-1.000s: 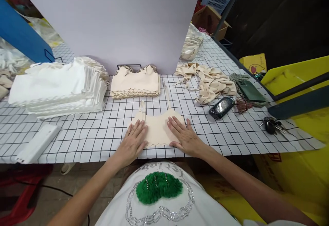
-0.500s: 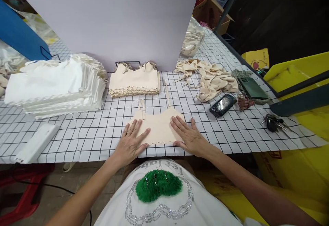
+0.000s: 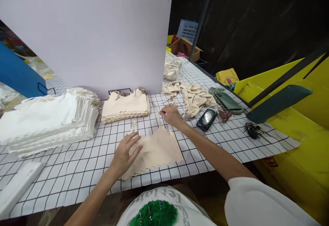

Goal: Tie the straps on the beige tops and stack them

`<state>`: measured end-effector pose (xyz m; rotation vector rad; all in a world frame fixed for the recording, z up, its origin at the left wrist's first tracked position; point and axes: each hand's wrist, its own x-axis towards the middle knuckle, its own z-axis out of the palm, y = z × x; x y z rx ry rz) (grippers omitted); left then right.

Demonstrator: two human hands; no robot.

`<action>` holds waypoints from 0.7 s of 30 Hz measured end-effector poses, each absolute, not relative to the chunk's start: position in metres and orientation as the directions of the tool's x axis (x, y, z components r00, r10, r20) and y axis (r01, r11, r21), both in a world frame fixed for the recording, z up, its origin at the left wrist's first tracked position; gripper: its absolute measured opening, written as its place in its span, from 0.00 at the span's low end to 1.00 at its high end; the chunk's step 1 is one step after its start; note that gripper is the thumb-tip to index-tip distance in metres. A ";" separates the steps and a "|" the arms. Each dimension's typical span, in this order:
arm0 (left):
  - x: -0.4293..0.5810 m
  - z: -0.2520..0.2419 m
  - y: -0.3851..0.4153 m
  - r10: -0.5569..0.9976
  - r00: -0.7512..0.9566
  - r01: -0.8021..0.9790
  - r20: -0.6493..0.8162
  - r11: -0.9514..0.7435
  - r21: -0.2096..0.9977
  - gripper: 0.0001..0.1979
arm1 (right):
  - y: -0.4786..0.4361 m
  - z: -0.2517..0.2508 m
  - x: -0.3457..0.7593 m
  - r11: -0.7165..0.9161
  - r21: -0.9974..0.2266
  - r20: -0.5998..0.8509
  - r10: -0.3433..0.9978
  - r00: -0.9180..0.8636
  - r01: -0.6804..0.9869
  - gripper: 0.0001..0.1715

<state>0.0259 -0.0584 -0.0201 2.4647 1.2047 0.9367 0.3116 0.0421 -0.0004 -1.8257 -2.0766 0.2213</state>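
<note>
A beige camisole top point(image 3: 156, 149) lies flat on the grid-patterned table point(image 3: 77, 164) in front of me. My left hand point(image 3: 125, 152) rests on its left part, fingers stretched out and flat. My right hand point(image 3: 171, 115) has reached forward to the top's right strap point(image 3: 157, 113) and pinches it near its far end. Behind the top stands a neat stack of folded beige tops point(image 3: 125, 106).
A big stack of white tops point(image 3: 46, 121) sits at the left. A loose heap of beige tops point(image 3: 192, 95), a dark phone point(image 3: 206, 119), a green wallet point(image 3: 227, 101) and keys point(image 3: 253, 130) lie at the right. A lilac board point(image 3: 89, 30) stands behind. A yellow bin point(image 3: 295, 116) is beyond the table's right edge.
My right hand left the top's body and moved forward to the right strap. My left hand stayed on the top. My head turned right and lifted.
</note>
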 end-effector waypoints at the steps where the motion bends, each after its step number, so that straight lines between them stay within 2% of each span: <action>1: 0.032 -0.017 -0.053 0.787 0.443 0.605 0.429 -0.615 0.506 0.16 | 0.053 -0.002 0.306 0.124 -0.351 0.159 0.985 -0.071 0.928 0.17; 4: 0.049 -0.008 -0.038 0.816 0.431 0.557 0.385 -0.576 0.598 0.15 | 0.082 -0.011 0.291 0.081 -0.354 0.149 0.988 -0.029 0.932 0.16; 8: 0.064 0.000 -0.020 0.840 0.430 0.504 0.330 -0.527 0.684 0.15 | 0.102 -0.021 0.283 0.076 -0.386 0.122 0.992 -0.031 0.919 0.08; 11: 0.071 0.004 -0.005 0.868 0.397 0.458 0.298 -0.468 0.755 0.14 | 0.098 -0.019 0.287 0.118 -0.437 0.131 0.989 -0.067 0.892 0.10; 16: 0.087 0.011 0.028 0.918 0.295 0.278 0.265 -0.348 0.895 0.20 | 0.069 -0.003 0.299 0.323 -0.510 0.209 0.946 -0.250 0.797 0.05; 21: 0.104 0.014 0.053 0.923 0.381 0.075 0.047 -0.082 0.994 0.25 | 0.039 0.008 0.302 0.636 -0.452 0.472 0.766 -0.437 0.626 0.11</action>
